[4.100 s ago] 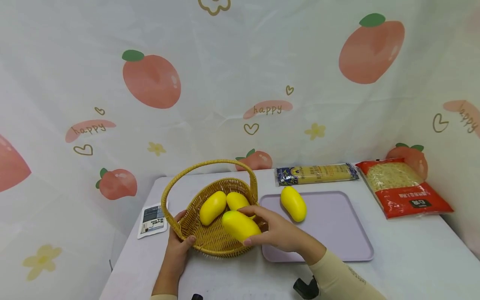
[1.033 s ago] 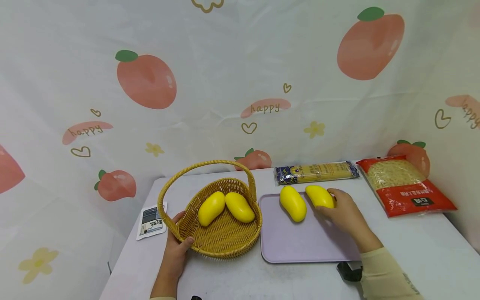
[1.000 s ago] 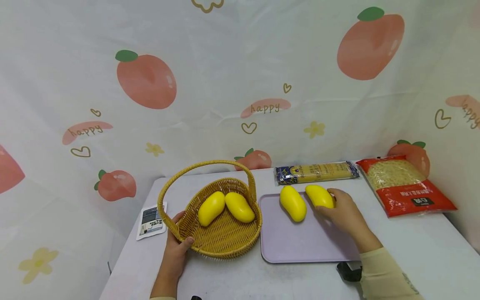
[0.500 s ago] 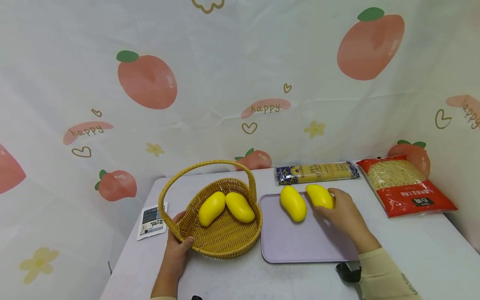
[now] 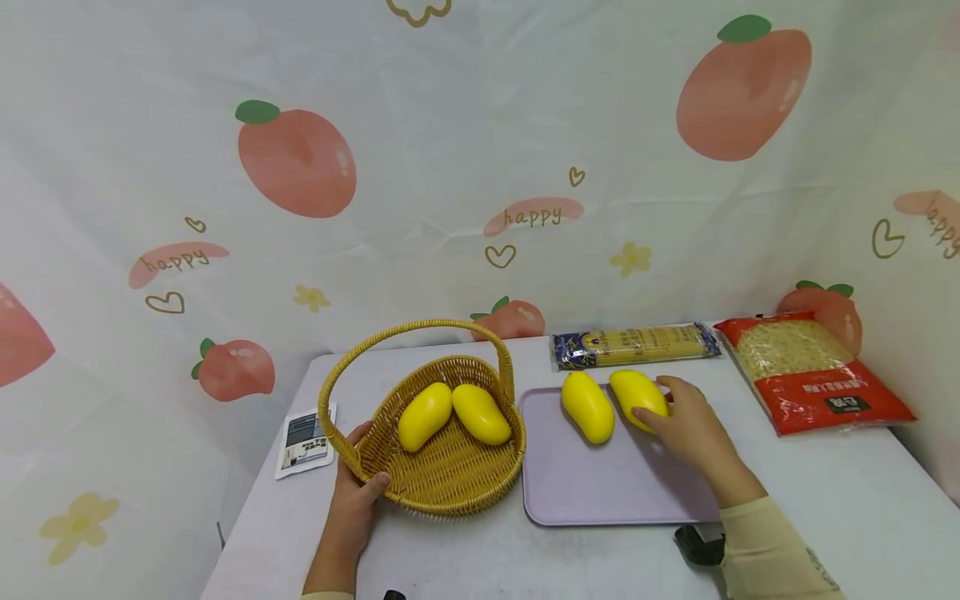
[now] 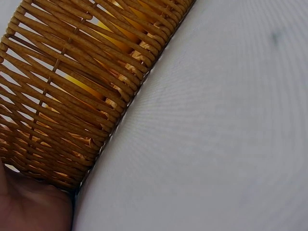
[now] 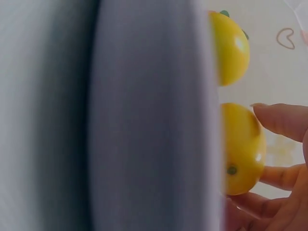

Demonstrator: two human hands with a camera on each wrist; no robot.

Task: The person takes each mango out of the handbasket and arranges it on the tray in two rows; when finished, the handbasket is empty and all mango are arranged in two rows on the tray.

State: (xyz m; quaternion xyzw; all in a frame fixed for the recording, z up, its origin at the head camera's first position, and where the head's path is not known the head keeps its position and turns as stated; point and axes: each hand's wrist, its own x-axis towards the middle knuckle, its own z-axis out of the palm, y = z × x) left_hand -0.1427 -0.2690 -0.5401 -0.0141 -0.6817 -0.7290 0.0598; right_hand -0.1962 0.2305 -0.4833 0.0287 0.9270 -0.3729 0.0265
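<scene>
From my end, the big change is on the tray (image 5: 592, 492): about four seconds ago it bore one mango and the person's right hand (image 5: 688, 421) held another over the basket (image 5: 442, 479). Now I see two on it, the left tray mango (image 5: 588, 408) and, just beside it, the right tray mango (image 5: 636, 396), with the right hand's thumb and fingers curled round the latter. How firm that hold is I can't tell. Against half a second ago, more of this mango's near end shows under the thumb.

The left hand (image 5: 354, 496) hasn't shifted noticeably; I have it gripping the basket's left side, thumb at the rim. The two hands are well apart. Inside the basket, the left basket mango (image 5: 424, 417) and right basket mango (image 5: 482, 414) lie with their far ends close together; the right hand no longer covers part of the second one.

Across the desk (image 5: 465, 558), the noodle packet (image 5: 637, 343), red bag (image 5: 813, 375) and white sachet (image 5: 307, 442) lie as they did.
</scene>
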